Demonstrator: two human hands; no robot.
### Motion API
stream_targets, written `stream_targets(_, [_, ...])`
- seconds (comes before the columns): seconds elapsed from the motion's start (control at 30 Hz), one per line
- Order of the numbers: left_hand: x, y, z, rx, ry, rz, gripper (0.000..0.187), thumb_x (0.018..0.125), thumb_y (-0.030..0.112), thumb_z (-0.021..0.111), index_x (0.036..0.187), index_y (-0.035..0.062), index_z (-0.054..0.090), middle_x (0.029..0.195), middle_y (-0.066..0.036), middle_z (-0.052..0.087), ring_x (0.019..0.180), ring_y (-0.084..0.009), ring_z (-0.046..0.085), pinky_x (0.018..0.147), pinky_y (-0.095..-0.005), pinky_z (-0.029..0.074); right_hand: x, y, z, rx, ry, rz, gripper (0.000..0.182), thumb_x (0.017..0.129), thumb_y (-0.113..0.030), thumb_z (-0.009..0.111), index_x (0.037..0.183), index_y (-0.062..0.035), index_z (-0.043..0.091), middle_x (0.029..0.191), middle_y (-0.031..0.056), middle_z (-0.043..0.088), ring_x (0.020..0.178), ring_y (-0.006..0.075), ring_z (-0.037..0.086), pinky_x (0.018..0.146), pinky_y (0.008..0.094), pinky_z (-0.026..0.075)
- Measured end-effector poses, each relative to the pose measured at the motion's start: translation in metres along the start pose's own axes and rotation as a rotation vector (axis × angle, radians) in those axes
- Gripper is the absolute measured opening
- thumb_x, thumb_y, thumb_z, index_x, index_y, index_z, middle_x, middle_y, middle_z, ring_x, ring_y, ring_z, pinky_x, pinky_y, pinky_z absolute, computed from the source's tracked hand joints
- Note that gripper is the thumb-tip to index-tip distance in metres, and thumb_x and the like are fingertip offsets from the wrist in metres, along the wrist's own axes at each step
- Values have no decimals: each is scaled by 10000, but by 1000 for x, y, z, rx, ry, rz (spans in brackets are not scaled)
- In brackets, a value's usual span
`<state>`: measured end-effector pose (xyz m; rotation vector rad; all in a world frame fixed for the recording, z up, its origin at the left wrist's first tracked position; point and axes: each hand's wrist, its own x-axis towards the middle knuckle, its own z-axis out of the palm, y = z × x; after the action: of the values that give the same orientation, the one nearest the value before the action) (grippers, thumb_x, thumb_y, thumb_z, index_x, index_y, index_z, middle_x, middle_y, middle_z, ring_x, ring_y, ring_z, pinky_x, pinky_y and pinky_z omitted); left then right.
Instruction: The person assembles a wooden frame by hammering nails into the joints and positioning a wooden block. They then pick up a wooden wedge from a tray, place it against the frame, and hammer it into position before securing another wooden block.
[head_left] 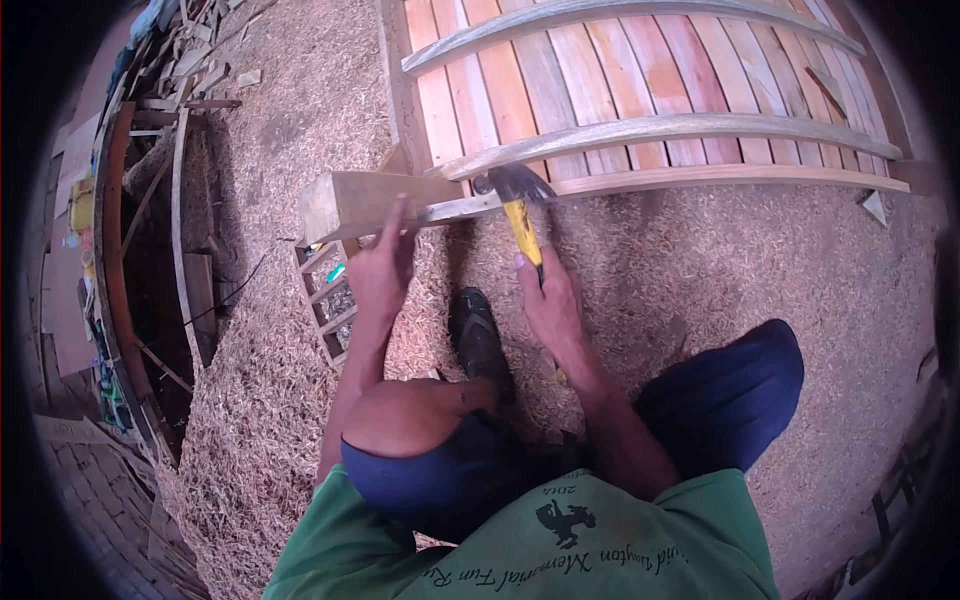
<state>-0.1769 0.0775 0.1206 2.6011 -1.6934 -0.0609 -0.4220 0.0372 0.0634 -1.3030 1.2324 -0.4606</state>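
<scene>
A claw hammer (520, 225) with a yellow handle and dark metal head is in my right hand (553, 305), fingers closed round the lower handle. Its head is over the near edge of a slatted wooden panel (590, 95), above a narrow rail. To the left, my left hand (383, 268) grips the near side of a thick wooden post (365, 200). One digit stretches up its face; the other fingers are partly hidden. The post meets the panel's near left corner. I cannot make out a nail.
Wood shavings (260, 390) cover the ground. A small slatted crate (325, 300) stands below the post. At the left are long boards (118, 270) and wood scraps (195, 60). My shoe (480, 335) is planted under the panel's near edge.
</scene>
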Motion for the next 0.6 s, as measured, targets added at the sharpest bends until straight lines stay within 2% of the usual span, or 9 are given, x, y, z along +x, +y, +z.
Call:
stream_targets(0.03, [-5, -2, -11, 138, 38, 29, 436, 954, 272, 789, 1372, 179, 708, 1002, -105, 766, 866, -235, 741, 810, -371, 572, 3, 3, -6, -14, 22, -9, 334, 1092, -369, 548, 1118, -36, 564, 799, 297, 685, 802, 547, 673, 689, 621, 484])
stream_targets(0.1, [-12, -15, -26, 324, 364, 300, 527, 931, 338, 808, 1429, 220, 680, 1128, -74, 728, 1035, -231, 690, 948, -399, 528, 9, 9, -15, -51, 66, -33, 324, 1090, -360, 548, 1123, -37, 562, 810, 300, 691, 813, 549, 675, 699, 625, 488])
stream_targets(0.2, [-23, -11, -49, 415, 552, 341, 544, 928, 390, 801, 1439, 247, 679, 1313, -59, 614, 1280, -260, 529, 1138, -459, 379, 15, 16, -22, -101, 99, -36, 306, 1088, -345, 548, 1131, -42, 560, 832, 316, 695, 838, 556, 677, 720, 634, 496])
stream_targets(0.23, [-20, -12, -50, 451, 535, 357, 700, 877, 506, 825, 1493, 238, 629, 1532, -103, 499, 1422, -345, 428, 1206, -547, 279, 16, 15, -24, -107, 89, -16, 301, 1087, -340, 547, 1139, -44, 559, 844, 322, 697, 852, 560, 678, 730, 636, 501])
stream_targets(0.33, [-7, -9, -45, 510, 374, 437, 801, 850, 591, 805, 1535, 244, 579, 1647, -83, 403, 1514, -367, 339, 1282, -567, 169, 17, 2, -29, -86, 63, 25, 304, 1086, -333, 543, 1194, -48, 555, 893, 336, 704, 896, 574, 676, 758, 641, 509])
stream_targets(0.37, [-1, -11, -38, 517, 264, 424, 903, 804, 670, 791, 1556, 237, 542, 1722, -65, 301, 1575, -410, 226, 1295, -613, 86, 18, -3, -31, -72, 56, 39, 311, 1086, -331, 541, 1218, -49, 554, 910, 340, 707, 911, 580, 675, 768, 642, 511])
stream_targets(0.47, [14, -4, -17, 591, 275, 312, 936, 772, 701, 792, 1536, 215, 555, 1711, -80, 301, 1559, -439, 206, 1280, -640, 113, 25, -14, -34, -47, 5, 29, 340, 1084, -320, 537, 1298, -56, 537, 966, 342, 715, 937, 588, 674, 787, 643, 518])
stream_targets(0.5, [19, -7, -6, 603, 376, 314, 952, 756, 716, 794, 1519, 195, 564, 1688, -99, 324, 1535, -451, 207, 1260, -638, 158, 29, -20, -38, -35, -37, 36, 353, 1084, -316, 536, 1326, -59, 533, 986, 341, 716, 956, 582, 675, 808, 642, 519])
stream_targets(0.6, [21, -6, 0, 614, 396, 292, 1007, 759, 732, 762, 1560, 170, 522, 1690, -83, 317, 1542, -416, 205, 1250, -631, 182, 47, -37, -50, -45, -107, 27, 413, 1081, -305, 534, 1425, -77, 513, 1052, 336, 718, 1017, 565, 678, 877, 637, 518])
